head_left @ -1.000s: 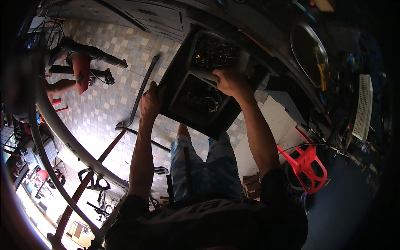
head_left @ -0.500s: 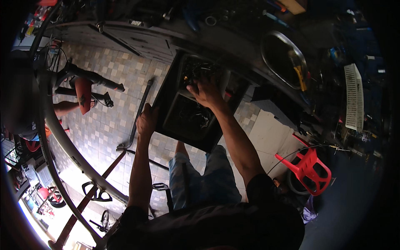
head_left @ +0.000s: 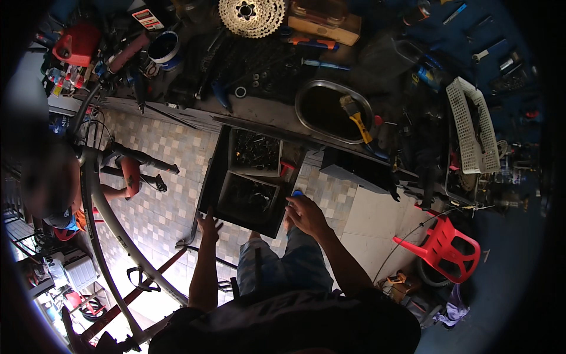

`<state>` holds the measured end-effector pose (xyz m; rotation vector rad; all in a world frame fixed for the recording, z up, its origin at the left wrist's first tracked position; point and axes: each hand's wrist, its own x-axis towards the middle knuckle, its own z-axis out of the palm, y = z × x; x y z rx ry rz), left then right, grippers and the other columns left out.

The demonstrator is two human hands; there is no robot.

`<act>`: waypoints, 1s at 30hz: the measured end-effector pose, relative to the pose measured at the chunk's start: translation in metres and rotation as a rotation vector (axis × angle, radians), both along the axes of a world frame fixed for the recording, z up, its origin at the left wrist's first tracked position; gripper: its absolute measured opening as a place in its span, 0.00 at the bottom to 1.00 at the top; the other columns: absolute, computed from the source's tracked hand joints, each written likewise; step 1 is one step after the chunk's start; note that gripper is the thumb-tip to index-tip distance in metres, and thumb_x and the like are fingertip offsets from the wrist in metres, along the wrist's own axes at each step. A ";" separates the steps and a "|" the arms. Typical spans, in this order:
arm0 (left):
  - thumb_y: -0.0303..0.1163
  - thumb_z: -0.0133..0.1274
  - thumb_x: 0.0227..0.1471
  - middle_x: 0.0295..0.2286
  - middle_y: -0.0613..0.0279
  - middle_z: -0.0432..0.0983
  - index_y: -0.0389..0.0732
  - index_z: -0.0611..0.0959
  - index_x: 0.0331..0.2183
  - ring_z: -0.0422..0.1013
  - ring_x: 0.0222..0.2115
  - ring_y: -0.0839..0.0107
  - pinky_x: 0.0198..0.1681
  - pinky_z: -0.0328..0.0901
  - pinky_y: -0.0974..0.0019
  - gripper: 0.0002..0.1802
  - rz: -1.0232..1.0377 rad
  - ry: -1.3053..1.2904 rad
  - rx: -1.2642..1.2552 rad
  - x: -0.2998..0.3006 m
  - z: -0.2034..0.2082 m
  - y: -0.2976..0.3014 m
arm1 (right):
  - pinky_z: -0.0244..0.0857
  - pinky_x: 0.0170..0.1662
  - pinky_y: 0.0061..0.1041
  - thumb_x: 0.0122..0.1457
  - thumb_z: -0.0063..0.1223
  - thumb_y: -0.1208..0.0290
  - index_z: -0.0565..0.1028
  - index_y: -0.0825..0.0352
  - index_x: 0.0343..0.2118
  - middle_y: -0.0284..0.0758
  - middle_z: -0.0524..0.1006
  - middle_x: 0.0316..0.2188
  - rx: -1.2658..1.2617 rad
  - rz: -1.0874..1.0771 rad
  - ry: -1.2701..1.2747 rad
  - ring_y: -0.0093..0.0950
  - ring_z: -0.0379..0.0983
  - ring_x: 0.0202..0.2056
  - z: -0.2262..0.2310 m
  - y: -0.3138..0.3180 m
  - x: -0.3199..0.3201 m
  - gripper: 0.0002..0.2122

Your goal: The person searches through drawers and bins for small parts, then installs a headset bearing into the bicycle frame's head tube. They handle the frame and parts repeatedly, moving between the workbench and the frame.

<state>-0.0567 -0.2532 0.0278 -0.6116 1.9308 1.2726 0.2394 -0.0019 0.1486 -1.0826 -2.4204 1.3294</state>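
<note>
A dark drawer (head_left: 250,225) is pulled out from under the workbench, in front of my knees. In it sit two bins: the far bin (head_left: 254,152) is full of small dark and metal parts, and the near bin (head_left: 247,197) holds some thin pieces. My left hand (head_left: 209,226) is at the drawer's near left corner, fingers apart, with nothing in it; whether it touches the edge is unclear. Beyond the drawer's right side, my right hand (head_left: 308,216) pinches a small blue piece (head_left: 297,193) at its fingertips; its exact kind is too small to tell.
On the bench lie an oval metal tray (head_left: 303,112) with a yellow-handled brush (head_left: 356,121), a bicycle cassette (head_left: 252,16) and a white plastic basket (head_left: 466,127). A bicycle frame (head_left: 121,233) stands left, near another person's leg (head_left: 113,192). A red chair (head_left: 448,251) is on the right.
My right hand has come out of the far bin toward me and now pinches the blue piece. My left hand has loosened from the drawer's side and shifted nearer. The view has tilted toward the bench.
</note>
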 end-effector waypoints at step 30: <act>0.44 0.60 0.64 0.57 0.35 0.68 0.29 0.66 0.64 0.77 0.51 0.38 0.49 0.79 0.41 0.38 -0.308 -0.276 0.349 0.088 0.108 0.220 | 0.77 0.40 0.37 0.65 0.61 0.59 0.84 0.56 0.43 0.37 0.86 0.37 0.282 -0.424 0.083 0.40 0.85 0.38 0.160 0.208 0.054 0.10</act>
